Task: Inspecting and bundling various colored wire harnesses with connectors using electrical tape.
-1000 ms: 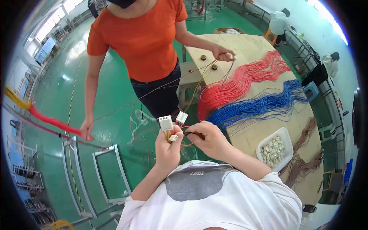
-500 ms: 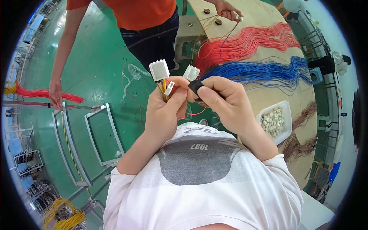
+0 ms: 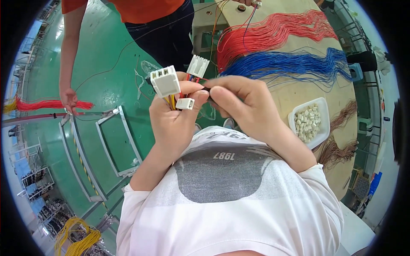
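Observation:
My left hand [image 3: 171, 123] is closed around a wire harness whose yellow, red and dark wires [image 3: 172, 101] show between the fingers. Out of its grip stick a large white connector housing [image 3: 165, 82] and a small white connector [image 3: 185, 103]. A third white connector [image 3: 198, 66], with comb-like slots, sits just beyond the fingertips on red and blue wires. My right hand [image 3: 247, 104] pinches black tape [image 3: 206, 90] against the wires, its thumb almost touching my left thumb. Most of the tape is hidden by the right fingers.
Red wires [image 3: 273, 32] and blue wires [image 3: 290, 64] lie on the wooden table [image 3: 277, 91], near a white tray [image 3: 326, 115] of small connectors. A person in orange [image 3: 149, 9] stands opposite, holding wires over the table. Metal frames [image 3: 117, 141] stand at left.
The harness has tilted and shifted left, turning the large connector's slotted end toward me. My hands have drawn closer, and the black tape is now mostly covered. The person opposite's left-side hand has lowered.

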Demonstrator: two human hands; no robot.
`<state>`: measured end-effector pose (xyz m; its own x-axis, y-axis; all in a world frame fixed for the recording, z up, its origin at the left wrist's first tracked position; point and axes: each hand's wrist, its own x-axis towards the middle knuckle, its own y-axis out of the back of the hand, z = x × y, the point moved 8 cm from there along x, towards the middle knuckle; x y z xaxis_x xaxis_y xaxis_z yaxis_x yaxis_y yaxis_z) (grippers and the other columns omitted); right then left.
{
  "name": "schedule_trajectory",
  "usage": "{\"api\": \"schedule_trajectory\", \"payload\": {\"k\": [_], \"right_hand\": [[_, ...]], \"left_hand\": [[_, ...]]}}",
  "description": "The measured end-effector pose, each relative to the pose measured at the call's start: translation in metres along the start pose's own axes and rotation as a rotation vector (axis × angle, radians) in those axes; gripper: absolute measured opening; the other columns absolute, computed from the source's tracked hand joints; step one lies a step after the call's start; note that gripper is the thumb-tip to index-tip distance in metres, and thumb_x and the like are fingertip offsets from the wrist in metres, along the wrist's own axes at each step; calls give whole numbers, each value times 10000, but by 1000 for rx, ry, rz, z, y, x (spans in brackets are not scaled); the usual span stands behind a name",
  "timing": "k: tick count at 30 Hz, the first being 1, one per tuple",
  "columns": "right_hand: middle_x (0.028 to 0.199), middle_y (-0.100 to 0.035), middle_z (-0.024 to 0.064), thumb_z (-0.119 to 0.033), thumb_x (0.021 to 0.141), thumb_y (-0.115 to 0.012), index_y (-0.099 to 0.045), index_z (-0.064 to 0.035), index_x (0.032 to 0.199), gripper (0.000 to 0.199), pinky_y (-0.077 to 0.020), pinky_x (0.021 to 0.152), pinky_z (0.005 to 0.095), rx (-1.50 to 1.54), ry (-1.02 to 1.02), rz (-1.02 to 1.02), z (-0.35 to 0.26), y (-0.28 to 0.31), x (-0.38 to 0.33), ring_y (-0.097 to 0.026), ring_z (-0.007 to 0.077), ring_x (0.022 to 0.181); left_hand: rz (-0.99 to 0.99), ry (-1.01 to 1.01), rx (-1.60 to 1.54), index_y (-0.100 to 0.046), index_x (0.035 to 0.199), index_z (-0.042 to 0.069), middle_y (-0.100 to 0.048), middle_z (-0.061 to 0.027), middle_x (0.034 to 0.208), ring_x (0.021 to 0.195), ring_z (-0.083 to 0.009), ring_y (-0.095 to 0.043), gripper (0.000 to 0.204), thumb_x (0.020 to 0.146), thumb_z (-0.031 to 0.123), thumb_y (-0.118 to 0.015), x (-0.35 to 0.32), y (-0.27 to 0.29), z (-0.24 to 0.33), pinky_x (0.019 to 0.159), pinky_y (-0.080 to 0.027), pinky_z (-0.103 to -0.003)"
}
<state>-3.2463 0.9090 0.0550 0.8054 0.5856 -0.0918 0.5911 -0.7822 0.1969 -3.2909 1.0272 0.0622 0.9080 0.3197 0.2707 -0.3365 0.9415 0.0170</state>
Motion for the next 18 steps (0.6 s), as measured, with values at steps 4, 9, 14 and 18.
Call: {"api": "schedule_trajectory", "payload": {"k": [4, 9, 14, 18], "right_hand": [[701, -537, 21, -190, 848, -494, -346, 28, 1215, 452, -400, 549, 193, 139, 224, 154, -8, 19, 11, -484, 65, 591], [830, -559, 60, -155, 831, -520, -435, 22, 1140, 366, -432, 599, 201, 291, 385, -118, -33, 1, 24, -533, 78, 687], [891, -566, 73, -107, 803, -550, -499, 13, 1011, 246, -452, 719, 217, 579, 165, -170, -14, -15, 22, -560, 111, 795], [885, -570, 72, -95, 801, -549, -487, 13, 1014, 247, -451, 724, 225, 664, 210, -154, -14, -20, 21, -555, 115, 792]], "left_hand": [[-79, -152, 60, -578, 772, 12, -495, -44, 809, 653, -89, -475, 96, 710, 43, -644, 4, 2, 21, 555, -368, -196], [-167, -220, 210, -576, 755, 12, -490, -46, 821, 632, -86, -478, 106, 679, 1, -649, 4, 5, 45, 540, -370, -189], [-209, -233, 482, -608, 783, 32, -469, -82, 878, 710, -122, -466, 105, 707, 94, -646, 2, 7, 54, 568, -388, -223], [-114, -169, 322, -616, 787, 32, -481, -75, 882, 735, -124, -502, 110, 681, 19, -640, 2, 13, 61, 611, -406, -220]]}}
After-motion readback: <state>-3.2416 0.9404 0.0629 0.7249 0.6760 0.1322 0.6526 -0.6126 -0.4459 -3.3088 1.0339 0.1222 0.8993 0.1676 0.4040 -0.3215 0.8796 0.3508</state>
